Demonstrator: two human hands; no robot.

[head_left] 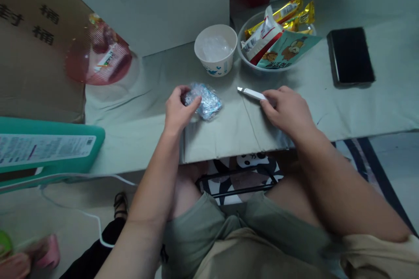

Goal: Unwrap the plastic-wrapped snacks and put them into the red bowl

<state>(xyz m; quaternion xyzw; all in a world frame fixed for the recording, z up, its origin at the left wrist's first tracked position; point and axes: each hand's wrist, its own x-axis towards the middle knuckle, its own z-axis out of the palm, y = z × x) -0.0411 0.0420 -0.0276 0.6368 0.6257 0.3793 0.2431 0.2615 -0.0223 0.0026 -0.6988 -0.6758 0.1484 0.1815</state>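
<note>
My left hand point(179, 111) pinches a small crinkled blue-and-clear plastic packet point(205, 100) that rests on the pale green cloth-covered table point(229, 126). My right hand point(288, 111) holds the back end of a slim white utility knife point(251, 93), whose short blade tip points left toward the packet. The knife lies low over the cloth, a hand's width right of the packet.
A white paper cup point(216, 50) and a clear bowl point(246, 62) of snack packets point(281, 30) stand behind the hands. A black phone point(350, 56) lies at right. A red plastic basket point(98, 54) and cardboard box point(32, 52) sit left; a teal box point(49, 148) at the near left.
</note>
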